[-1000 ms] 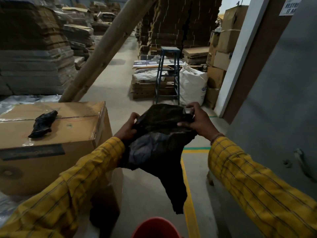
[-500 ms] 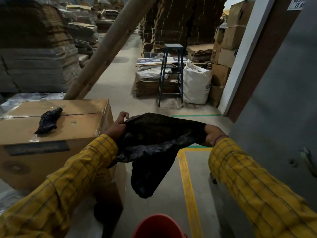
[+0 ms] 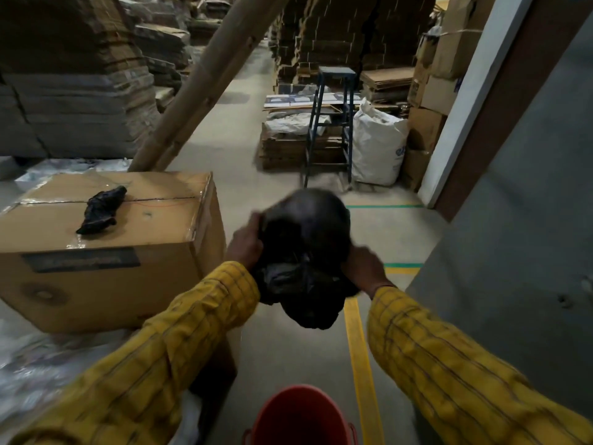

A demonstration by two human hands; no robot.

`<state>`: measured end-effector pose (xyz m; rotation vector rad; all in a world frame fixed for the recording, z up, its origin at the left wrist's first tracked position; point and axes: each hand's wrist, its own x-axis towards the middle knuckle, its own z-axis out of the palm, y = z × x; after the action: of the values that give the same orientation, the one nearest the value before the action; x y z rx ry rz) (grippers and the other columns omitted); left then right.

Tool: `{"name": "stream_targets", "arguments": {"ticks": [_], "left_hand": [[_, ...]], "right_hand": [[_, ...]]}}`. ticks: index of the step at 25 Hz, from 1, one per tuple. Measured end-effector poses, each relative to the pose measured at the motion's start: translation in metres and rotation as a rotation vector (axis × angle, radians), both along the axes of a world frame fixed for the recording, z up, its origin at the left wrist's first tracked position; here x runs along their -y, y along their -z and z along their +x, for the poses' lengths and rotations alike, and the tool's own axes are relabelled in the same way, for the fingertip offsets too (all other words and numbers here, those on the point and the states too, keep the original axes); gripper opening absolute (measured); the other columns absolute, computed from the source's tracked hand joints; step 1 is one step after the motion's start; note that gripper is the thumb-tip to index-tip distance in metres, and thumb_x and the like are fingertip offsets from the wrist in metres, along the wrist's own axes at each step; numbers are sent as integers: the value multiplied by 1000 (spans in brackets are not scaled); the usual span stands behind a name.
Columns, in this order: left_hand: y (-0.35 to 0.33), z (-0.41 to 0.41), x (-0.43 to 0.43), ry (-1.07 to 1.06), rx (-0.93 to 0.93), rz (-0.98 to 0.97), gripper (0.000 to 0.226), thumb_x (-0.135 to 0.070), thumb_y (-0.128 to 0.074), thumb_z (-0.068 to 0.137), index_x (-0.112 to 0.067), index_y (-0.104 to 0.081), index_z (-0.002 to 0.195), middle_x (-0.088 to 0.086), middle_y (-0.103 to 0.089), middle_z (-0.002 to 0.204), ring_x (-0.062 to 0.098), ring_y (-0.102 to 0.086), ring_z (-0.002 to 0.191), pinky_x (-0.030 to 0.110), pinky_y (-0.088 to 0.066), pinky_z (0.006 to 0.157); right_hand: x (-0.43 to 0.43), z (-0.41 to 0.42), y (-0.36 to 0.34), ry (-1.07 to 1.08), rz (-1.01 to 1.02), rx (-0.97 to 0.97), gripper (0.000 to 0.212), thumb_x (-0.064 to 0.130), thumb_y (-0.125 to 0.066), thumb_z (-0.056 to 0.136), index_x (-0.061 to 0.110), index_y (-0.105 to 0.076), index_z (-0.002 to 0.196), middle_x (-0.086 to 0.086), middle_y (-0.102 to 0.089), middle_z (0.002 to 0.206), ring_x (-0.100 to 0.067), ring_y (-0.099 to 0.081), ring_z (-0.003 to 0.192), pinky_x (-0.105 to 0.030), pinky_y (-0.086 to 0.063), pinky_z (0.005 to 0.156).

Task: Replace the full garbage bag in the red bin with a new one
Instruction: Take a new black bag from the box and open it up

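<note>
Garbage bag (image 3: 305,252), black, bunched btwn both hands, left (image 3: 245,242) & right (image 3: 362,268) clamped on it, above red bin (image 3: 300,415).

- The black bag (image 3: 305,252) is smeared by motion; its upper part reads as a dark dome, and its opening cannot be made out.
- The fingers of the left hand (image 3: 245,244) and right hand (image 3: 362,269) blur into the plastic where they clutch it.
- The red bin (image 3: 300,417) is cut by the bottom edge, its inside out of sight.
- The label on the cardboard box (image 3: 106,252) is too blurred to read.
- The print on the white sack (image 3: 377,147) is too small to tell.
</note>
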<state>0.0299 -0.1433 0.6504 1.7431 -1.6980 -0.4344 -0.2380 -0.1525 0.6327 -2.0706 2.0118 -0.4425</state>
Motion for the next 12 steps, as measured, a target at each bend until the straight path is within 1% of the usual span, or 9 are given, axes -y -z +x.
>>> {"name": "stream_targets", "arguments": {"ticks": [1,2,3,4,6,8,9,10,12], "left_hand": [[25,9,-2,63,148,290,47,-31,-48,91,-19,-52,136,26,-60,130,37,-60,118,39,-48,98],[46,19,-1,56,219,455,45,-21,-51,91,-7,-55,135,27,-58,134,39,-57,123,39,-44,101],[55,25,-2,-3,168,488,39,-8,-53,91,0,-59,129,28,-59,133,40,-57,123,38,-43,101],[58,29,-3,-67,93,423,36,1,-52,88,1,-60,124,29,-61,127,40,-58,119,39,-44,98],[51,28,-11,-106,10,281,39,10,-49,82,-2,-54,119,26,-62,108,39,-59,102,43,-46,87],[50,33,-24,-89,7,170,43,13,-48,77,-5,-47,116,20,-56,93,33,-56,85,46,-47,76],[51,39,-29,-61,35,146,44,13,-50,74,-5,-48,114,21,-57,93,33,-56,84,47,-48,75],[57,44,-35,-9,75,139,42,14,-52,72,-4,-51,110,23,-58,95,34,-57,86,48,-49,76],[69,55,-48,91,175,227,29,16,-56,69,-2,-63,91,26,-60,98,37,-60,91,44,-49,79]], "right_hand": [[-7,-10,28,-23,237,-166,41,31,-51,91,5,-65,119,-26,-66,120,-41,-65,111,-44,-53,88],[-15,-17,44,-33,329,-198,39,31,-52,91,6,-67,117,-24,-65,124,-40,-64,115,-43,-52,91],[-22,-21,47,-4,307,-117,39,32,-51,89,6,-68,113,-24,-64,124,-40,-63,115,-42,-52,90],[-21,-24,48,37,260,-4,41,34,-49,85,6,-68,107,-26,-65,121,-41,-63,113,-41,-51,88],[-12,-34,47,68,245,150,37,30,-51,80,2,-69,97,-27,-68,112,-40,-64,107,-36,-49,82],[-4,-43,49,127,255,323,19,13,-58,83,3,-71,91,-24,-70,102,-36,-65,100,-35,-48,79],[-1,-49,55,167,271,470,15,6,-58,83,6,-72,87,-21,-71,95,-34,-66,93,-35,-50,78],[0,-54,62,207,321,646,19,0,-55,84,10,-72,82,-19,-70,88,-32,-66,84,-35,-52,74],[2,-67,76,336,472,998,26,-2,-49,89,12,-71,88,-19,-68,88,-31,-65,73,-38,-56,66]]}}
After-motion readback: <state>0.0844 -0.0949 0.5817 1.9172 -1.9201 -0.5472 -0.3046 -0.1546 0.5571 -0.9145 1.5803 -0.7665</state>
